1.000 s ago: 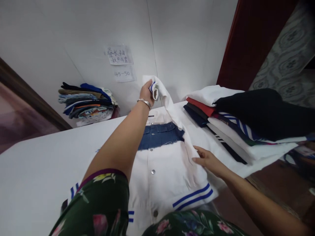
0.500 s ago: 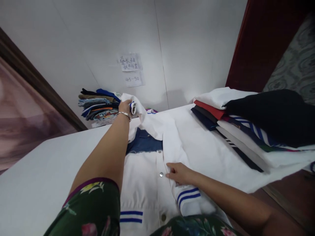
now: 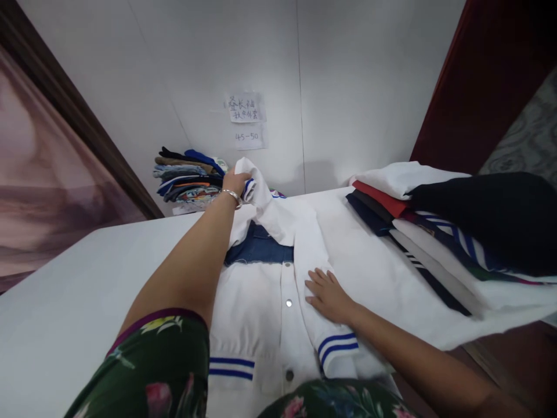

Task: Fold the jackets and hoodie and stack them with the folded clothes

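Observation:
A white jacket [image 3: 252, 302] with snap buttons, blue-striped cuffs and hem and a dark blue denim panel [image 3: 256, 247] lies on the table in front of me. My left hand [image 3: 236, 181] is closed around the raised far sleeve of the jacket, near its striped cuff, and lifts that part off the table. My right hand [image 3: 329, 297] rests flat with fingers spread on the near sleeve [image 3: 311, 249], which lies down along the jacket's right side, its striped cuff toward me.
A stack of folded clothes [image 3: 189, 180] stands at the back left, by the wall. On the right lies a heap of clothes [image 3: 483, 220] in black, white, red and navy. Two paper notes [image 3: 246, 108] hang on the wall. The white table [image 3: 87, 290] spreads to the left.
My right hand has gone from pinching near the sleeve's edge to lying flat on the sleeve. My left hand still holds the raised sleeve. The view has shifted slightly.

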Available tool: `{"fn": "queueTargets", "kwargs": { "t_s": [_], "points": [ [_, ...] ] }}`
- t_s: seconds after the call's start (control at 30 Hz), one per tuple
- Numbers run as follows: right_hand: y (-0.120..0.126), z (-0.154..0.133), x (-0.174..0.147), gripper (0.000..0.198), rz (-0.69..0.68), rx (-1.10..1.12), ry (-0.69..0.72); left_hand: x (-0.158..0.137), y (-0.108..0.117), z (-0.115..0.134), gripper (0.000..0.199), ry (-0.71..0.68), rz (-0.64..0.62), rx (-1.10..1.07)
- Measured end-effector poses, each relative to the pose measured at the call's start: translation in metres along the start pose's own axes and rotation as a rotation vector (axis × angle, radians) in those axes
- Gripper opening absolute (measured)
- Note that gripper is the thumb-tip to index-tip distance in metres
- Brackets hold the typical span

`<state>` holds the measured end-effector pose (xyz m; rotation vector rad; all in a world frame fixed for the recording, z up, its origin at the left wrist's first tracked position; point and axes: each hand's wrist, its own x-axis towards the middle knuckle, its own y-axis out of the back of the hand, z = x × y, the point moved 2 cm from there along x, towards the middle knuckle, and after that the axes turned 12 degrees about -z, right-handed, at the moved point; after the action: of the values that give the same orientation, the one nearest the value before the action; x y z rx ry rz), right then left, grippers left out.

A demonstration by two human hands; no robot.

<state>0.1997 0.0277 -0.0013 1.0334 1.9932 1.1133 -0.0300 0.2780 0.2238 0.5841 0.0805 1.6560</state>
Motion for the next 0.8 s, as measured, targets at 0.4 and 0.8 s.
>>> {"fn": "queueTargets", "kwargs": {
  "t_s": [0.4,0.8],
  "points": [
    [-0.012,0.017,-0.079,0.029,0.441,0.349,-0.034,-0.097,-0.029,-0.085,0.013,0.281,-0.224,0.289],
    [-0.023,0.007,-0.139,0.063,0.118,0.169,0.230,-0.190,-0.146,-0.117,0.027,0.530,-0.588,-0.076]
  ]
}}
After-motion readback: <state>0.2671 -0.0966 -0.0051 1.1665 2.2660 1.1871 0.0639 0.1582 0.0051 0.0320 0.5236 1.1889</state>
